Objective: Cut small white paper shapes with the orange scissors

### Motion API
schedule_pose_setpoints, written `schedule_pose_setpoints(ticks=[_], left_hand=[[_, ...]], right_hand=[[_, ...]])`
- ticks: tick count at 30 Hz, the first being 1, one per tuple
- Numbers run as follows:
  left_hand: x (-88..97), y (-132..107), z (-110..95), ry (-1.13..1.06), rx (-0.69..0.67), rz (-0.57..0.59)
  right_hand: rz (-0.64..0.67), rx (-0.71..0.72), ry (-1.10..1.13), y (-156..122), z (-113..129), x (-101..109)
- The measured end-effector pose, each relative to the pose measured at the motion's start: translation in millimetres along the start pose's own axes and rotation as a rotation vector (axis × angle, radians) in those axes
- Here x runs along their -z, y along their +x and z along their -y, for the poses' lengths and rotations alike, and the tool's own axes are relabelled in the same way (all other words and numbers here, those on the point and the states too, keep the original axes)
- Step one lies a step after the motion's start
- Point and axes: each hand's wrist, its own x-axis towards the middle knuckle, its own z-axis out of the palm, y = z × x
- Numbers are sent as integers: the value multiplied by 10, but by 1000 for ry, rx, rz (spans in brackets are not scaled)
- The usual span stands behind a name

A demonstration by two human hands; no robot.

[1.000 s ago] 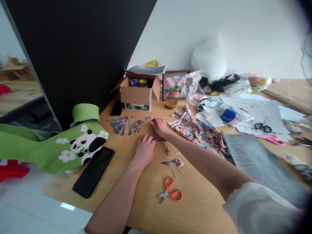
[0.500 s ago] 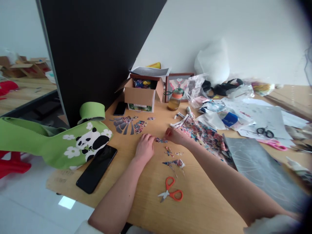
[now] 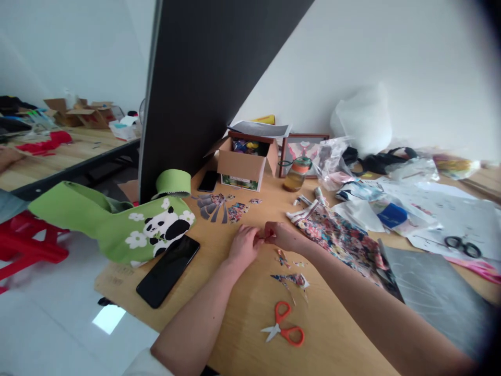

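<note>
My left hand (image 3: 246, 246) and my right hand (image 3: 284, 236) meet above the table, fingers pinched and fingertips nearly touching. Only a thin sliver of the small floral cloth piece (image 3: 267, 239) shows between them; the fingers cover the rest. Just in front of my hands lie floral scraps (image 3: 282, 258) and a larger pointed floral offcut (image 3: 294, 280). Orange-handled scissors (image 3: 284, 325) rest nearer to me, blades apart. Beyond my left hand are cut floral pieces (image 3: 237, 211) and grey strip-like pieces (image 3: 214, 208). The floral fabric (image 3: 338, 230) spreads beside my right forearm.
A black phone (image 3: 168, 271) and a green panda bag (image 3: 129, 235) lie left. Behind stand an open carton (image 3: 241, 164) and a jar of brown liquid (image 3: 296, 177). Black scissors (image 3: 463, 246) and a grey sheet (image 3: 426, 284) are right. Another person's sleeve (image 3: 13, 203) shows far left.
My hands have come together, and the floral cloth piece that showed between them is now mostly hidden by fingers. The view has swung left, so the scene sits further right.
</note>
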Motion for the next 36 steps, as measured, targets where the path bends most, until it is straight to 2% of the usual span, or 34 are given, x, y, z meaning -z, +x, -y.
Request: schedule_pose_setpoints(ticks=[3, 7, 10, 12, 16, 18, 22, 26, 36], left_hand=[[21, 15, 9, -51, 51, -34], [58, 36, 26, -113, 195, -154], [57, 57, 54, -238, 269, -216], [52, 75, 91, -359, 327, -307], [66, 112, 196, -505, 476, -584], [70, 122, 237, -542, 528, -659], [43, 123, 265, -620, 532, -647], [20, 118, 255, -594, 510, -602], [61, 118, 195, -585, 533, -569]], right_hand=[[-10, 5, 110, 34, 3, 33], [-37, -18, 275, 135, -23, 118], [-31, -37, 396, 274, -20, 137], [-27, -48, 467, 420, 1, 138], [-23, -109, 549, 841, 70, 153], [0, -163, 552, 1077, 108, 155], [72, -262, 530, 1475, 182, 103], [134, -309, 497, 1718, 232, 20], [165, -343, 327, 1936, 189, 28]])
